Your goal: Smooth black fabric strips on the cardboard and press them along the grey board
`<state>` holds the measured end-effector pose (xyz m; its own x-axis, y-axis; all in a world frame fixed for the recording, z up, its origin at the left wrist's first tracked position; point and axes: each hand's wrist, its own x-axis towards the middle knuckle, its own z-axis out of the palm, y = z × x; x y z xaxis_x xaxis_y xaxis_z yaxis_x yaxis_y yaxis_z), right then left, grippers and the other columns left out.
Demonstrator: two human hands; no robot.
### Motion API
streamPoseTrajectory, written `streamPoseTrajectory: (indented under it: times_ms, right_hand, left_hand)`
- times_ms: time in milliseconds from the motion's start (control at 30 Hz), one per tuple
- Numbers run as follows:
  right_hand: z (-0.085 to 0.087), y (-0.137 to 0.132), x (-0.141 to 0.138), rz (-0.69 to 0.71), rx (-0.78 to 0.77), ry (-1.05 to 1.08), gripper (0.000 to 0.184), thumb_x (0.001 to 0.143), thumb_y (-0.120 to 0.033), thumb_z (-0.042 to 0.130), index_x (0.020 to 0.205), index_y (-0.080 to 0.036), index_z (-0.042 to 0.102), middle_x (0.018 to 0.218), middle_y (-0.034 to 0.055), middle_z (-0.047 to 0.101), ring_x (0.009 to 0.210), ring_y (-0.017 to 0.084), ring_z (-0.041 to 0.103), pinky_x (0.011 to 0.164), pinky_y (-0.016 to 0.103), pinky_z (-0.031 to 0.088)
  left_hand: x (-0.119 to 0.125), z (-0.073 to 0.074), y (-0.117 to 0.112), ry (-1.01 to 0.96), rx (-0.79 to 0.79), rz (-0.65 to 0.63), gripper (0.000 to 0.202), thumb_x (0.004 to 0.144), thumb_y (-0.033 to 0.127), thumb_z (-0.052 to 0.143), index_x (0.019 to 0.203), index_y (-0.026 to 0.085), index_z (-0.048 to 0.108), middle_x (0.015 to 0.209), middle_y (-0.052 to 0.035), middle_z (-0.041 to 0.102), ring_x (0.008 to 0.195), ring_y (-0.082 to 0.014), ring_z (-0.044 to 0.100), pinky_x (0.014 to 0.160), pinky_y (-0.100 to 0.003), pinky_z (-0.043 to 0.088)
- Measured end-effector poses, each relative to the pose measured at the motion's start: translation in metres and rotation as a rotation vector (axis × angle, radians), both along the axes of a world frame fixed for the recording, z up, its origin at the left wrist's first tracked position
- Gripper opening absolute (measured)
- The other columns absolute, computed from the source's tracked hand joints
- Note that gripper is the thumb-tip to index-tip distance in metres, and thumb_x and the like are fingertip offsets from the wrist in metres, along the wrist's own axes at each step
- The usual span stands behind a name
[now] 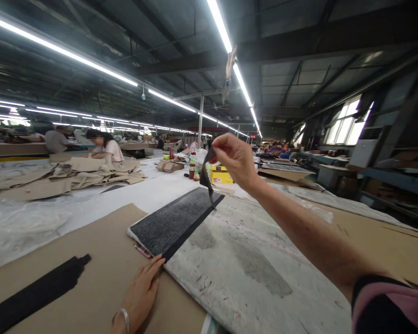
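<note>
My right hand (234, 157) is raised over the far end of the board, pinching one end of a thin dark strip (206, 176). The strip hangs in a twist, its lower end reaching the far corner of a dark grey fabric panel (177, 217). A smooth black band (191, 228) runs along the panel's right edge. My left hand (144, 285) lies with outstretched fingers at the near end of that band, fingertips touching its corner. Beneath the panel is a stained, pale cloth-covered board (244, 260). Something small and pink (143, 251) shows beside the panel's near edge.
Black strips (38, 290) lie stacked on brown card (101, 250) at left. Beyond are clear plastic (24, 227), piled beige pieces (73, 174), a yellow box (221, 175) and small bottles (196, 174). A seated person (106, 147) is at the table's far left.
</note>
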<state>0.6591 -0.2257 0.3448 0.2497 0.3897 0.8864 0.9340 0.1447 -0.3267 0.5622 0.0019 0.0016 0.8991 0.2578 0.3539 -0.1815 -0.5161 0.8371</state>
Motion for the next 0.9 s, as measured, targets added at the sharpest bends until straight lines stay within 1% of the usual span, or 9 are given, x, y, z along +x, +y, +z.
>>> streamPoseTrajectory:
  times_ms: [100, 167, 267, 367, 500, 633, 767, 833, 900]
  right_hand:
    - [-0.031, 0.027, -0.031, 0.112, -0.325, 0.121, 0.006, 0.086, -0.022, 0.051, 0.087, -0.016, 0.054, 0.074, -0.0015, 0.058, 0.063, 0.008, 0.059, 0.057, 0.02, 0.047]
    - [-0.06, 0.05, -0.051, 0.151, -0.45, 0.129, 0.004, 0.084, -0.019, 0.053, 0.086, -0.016, 0.055, 0.072, -0.0023, 0.057, 0.062, 0.008, 0.057, 0.057, 0.019, 0.045]
    - [-0.097, 0.09, -0.079, 0.241, -0.529, 0.068, 0.005, 0.08, -0.013, 0.055, 0.084, -0.016, 0.057, 0.076, -0.0021, 0.057, 0.064, 0.008, 0.053, 0.06, 0.018, 0.042]
    - [-0.128, 0.13, -0.108, 0.322, -0.564, -0.018, 0.009, 0.078, -0.009, 0.055, 0.082, -0.017, 0.057, 0.078, -0.0017, 0.055, 0.067, 0.008, 0.052, 0.064, 0.019, 0.04]
    - [-0.167, 0.173, -0.154, 0.393, -0.659, -0.088, 0.008, 0.08, -0.013, 0.054, 0.084, -0.018, 0.058, 0.082, -0.0006, 0.055, 0.07, 0.011, 0.052, 0.066, 0.021, 0.039]
    - [-0.201, 0.201, -0.201, 0.493, -0.745, -0.086, 0.011, 0.083, -0.016, 0.052, 0.09, -0.02, 0.059, 0.087, 0.001, 0.057, 0.075, 0.013, 0.054, 0.066, 0.022, 0.039]
    - [-0.224, 0.214, -0.238, 0.633, -0.783, -0.055, 0.015, 0.082, -0.014, 0.052, 0.093, -0.021, 0.058, 0.092, 0.0018, 0.058, 0.082, 0.015, 0.055, 0.072, 0.024, 0.041]
    - [-0.232, 0.218, -0.253, 0.675, -0.768, -0.001, 0.021, 0.079, -0.012, 0.054, 0.098, -0.021, 0.057, 0.097, 0.0032, 0.058, 0.091, 0.017, 0.054, 0.079, 0.027, 0.042]
    - [-0.238, 0.221, -0.266, 0.695, -0.77, 0.08, 0.029, 0.078, -0.013, 0.057, 0.106, -0.02, 0.056, 0.106, 0.0056, 0.057, 0.102, 0.019, 0.052, 0.089, 0.03, 0.041]
  left_hand:
    - [-0.015, 0.016, 0.001, 0.033, -0.18, -0.029, 0.032, 0.072, 0.037, 0.057, 0.098, 0.024, 0.071, 0.133, -0.0042, 0.054, 0.123, -0.0252, 0.048, 0.109, -0.045, 0.031]
    - [-0.037, 0.029, 0.004, 0.078, -0.317, -0.009, 0.038, 0.076, 0.045, 0.055, 0.103, 0.022, 0.069, 0.132, -0.0078, 0.055, 0.117, -0.0255, 0.053, 0.101, -0.043, 0.041]
    - [-0.084, 0.047, 0.016, 0.116, -0.503, 0.089, 0.051, 0.082, 0.056, 0.048, 0.112, 0.018, 0.063, 0.117, -0.012, 0.063, 0.102, -0.0238, 0.062, 0.088, -0.039, 0.05]
    - [-0.139, 0.065, 0.033, 0.056, -0.621, 0.237, 0.06, 0.08, 0.065, 0.043, 0.11, 0.017, 0.061, 0.107, -0.0123, 0.065, 0.096, -0.0229, 0.062, 0.082, -0.037, 0.051]
    - [-0.208, 0.083, 0.043, -0.042, -0.675, 0.457, 0.058, 0.07, 0.066, 0.058, 0.107, 0.021, 0.055, 0.102, -0.0065, 0.064, 0.092, -0.021, 0.06, 0.072, -0.032, 0.05]
    - [-0.259, 0.083, 0.035, -0.041, -0.714, 0.65, 0.046, 0.063, 0.05, 0.073, 0.092, 0.019, 0.058, 0.084, -0.0024, 0.064, 0.079, -0.0163, 0.058, 0.068, -0.026, 0.045]
    - [-0.301, 0.075, 0.027, -0.034, -0.775, 0.747, 0.035, 0.06, 0.044, 0.076, 0.078, 0.017, 0.061, 0.071, 0.0011, 0.06, 0.066, -0.0123, 0.052, 0.061, -0.023, 0.038]
    - [-0.322, 0.072, 0.025, -0.018, -0.803, 0.777, 0.032, 0.059, 0.04, 0.076, 0.077, 0.017, 0.063, 0.068, 0.0017, 0.059, 0.063, -0.0115, 0.049, 0.059, -0.023, 0.036]
    - [-0.342, 0.069, 0.022, 0.002, -0.839, 0.788, 0.033, 0.06, 0.039, 0.074, 0.083, 0.017, 0.067, 0.073, -0.0002, 0.062, 0.066, -0.0134, 0.052, 0.062, -0.024, 0.038]
